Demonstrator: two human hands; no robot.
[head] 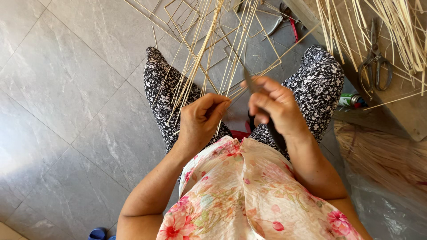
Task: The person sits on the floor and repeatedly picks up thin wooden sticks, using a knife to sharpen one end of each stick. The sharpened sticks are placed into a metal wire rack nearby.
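The left hand (pixel 200 118) is curled shut, thumb and fingers pinching thin strips (pixel 195 66) that fan up and away from it across the left knee. The right hand (pixel 273 106) is closed around a dark knife (pixel 249 82), its blade pointing up just above the knuckles and its handle running down under the wrist. Blade and strips meet between the two hands, which sit near each other over the lap, both forearms bent inward. Scissors (pixel 376 62) lie on a board (pixel 400 102) well to the right of the right hand, among more strips.
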